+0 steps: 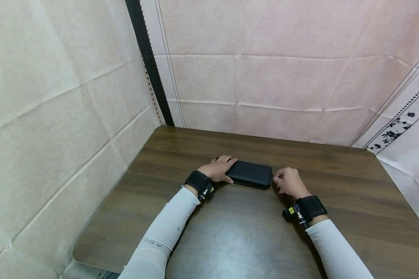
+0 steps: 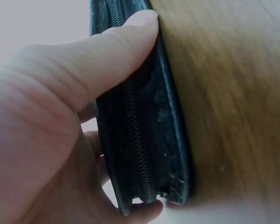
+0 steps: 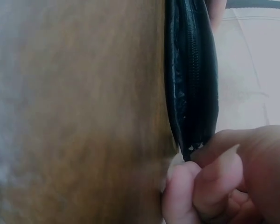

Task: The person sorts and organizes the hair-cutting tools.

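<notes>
A black zip-around wallet (image 1: 251, 173) lies flat on the table, its smooth cover facing up. My left hand (image 1: 216, 169) grips its left end. In the left wrist view, the thumb (image 2: 112, 51) lies across the zipper (image 2: 135, 126) on the near side, with other fingers behind the wallet. At the right end, my right hand (image 1: 290, 182) pinches something small at the wallet's corner, seemingly the zipper pull, mostly hidden by the fingertips. The zipper teeth (image 3: 193, 51) along the near side look closed in the right wrist view.
The brown wooden table (image 1: 230, 232) has rounded corners. Pale creased cloth hangs behind it (image 1: 265, 77) and along its left side. A black wrist camera strap (image 1: 311, 207) sits on each wrist, below white sleeves (image 1: 157, 232).
</notes>
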Available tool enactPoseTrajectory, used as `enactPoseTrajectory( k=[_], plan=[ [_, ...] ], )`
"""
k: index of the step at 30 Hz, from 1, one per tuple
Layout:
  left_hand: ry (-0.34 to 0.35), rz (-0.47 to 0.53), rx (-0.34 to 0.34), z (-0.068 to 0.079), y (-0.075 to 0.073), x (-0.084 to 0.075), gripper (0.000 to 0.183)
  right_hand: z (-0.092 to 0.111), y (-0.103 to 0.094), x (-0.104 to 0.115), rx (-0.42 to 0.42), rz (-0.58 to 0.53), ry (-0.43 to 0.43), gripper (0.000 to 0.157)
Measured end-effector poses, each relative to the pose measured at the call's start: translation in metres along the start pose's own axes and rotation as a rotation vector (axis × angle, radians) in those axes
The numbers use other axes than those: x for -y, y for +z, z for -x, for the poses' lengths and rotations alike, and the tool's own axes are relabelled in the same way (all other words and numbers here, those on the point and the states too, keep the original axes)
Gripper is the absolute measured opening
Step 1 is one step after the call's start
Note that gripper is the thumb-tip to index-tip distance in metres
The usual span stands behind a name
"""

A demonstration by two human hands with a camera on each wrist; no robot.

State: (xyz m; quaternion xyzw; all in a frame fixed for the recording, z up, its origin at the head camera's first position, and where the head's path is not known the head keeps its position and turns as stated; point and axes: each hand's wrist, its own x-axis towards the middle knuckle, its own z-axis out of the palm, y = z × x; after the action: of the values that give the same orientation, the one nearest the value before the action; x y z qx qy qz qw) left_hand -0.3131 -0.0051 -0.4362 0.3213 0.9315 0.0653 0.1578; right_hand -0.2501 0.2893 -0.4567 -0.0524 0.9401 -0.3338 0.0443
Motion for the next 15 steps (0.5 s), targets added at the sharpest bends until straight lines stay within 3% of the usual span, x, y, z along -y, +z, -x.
enactPoseTrajectory(
  k=[15],
  plan=[
    [0.002,-0.009,0.001,-0.0010,0.0016,0.0018,0.092,-0.0101,-0.0034,-0.0055,0.015,0.001,0.002,0.022]
  ],
)
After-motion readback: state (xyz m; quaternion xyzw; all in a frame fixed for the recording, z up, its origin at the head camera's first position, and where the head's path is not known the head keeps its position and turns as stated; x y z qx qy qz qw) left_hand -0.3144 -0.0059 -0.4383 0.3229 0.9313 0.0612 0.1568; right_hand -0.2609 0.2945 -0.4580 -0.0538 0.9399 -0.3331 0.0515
